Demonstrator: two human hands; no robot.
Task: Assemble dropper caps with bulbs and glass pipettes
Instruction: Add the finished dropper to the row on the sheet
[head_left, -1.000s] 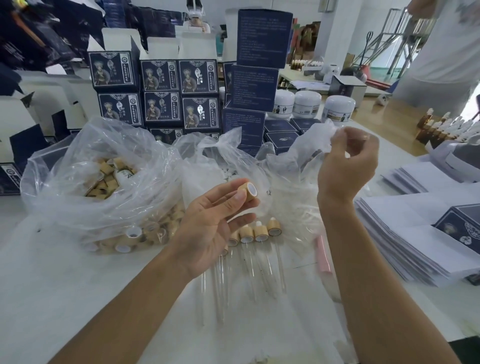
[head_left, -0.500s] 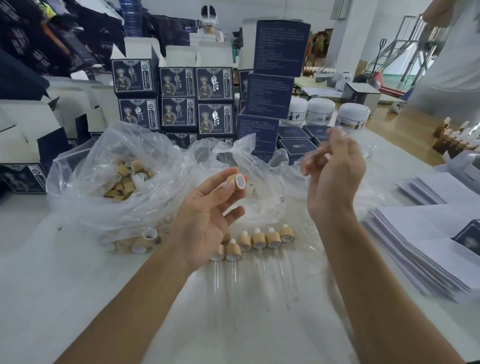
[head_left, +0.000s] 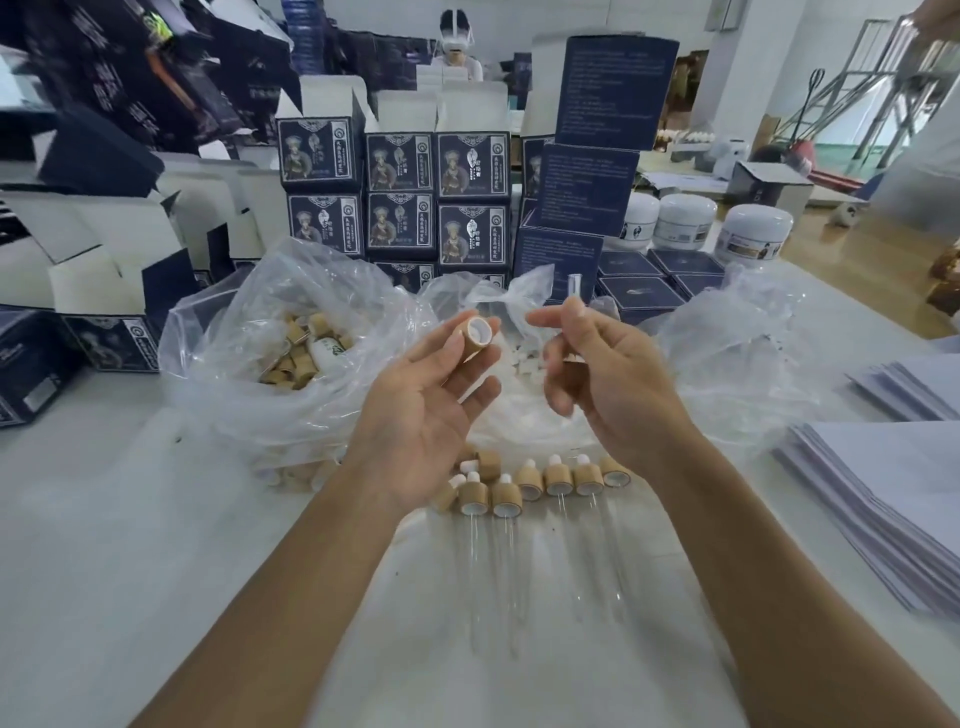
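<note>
The left hand (head_left: 431, 400) pinches a bamboo cap (head_left: 475, 338), opening toward the right hand (head_left: 602, 374), which pinches a glass pipette (head_left: 574, 288), seemingly for insertion.

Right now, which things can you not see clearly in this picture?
- Glass pipette, head view: only its tip shows; the right hand hides the rest.
- Bamboo cap in the left hand: fingers hide its far end, so a bulb cannot be confirmed.
- Box print: too small.
</note>
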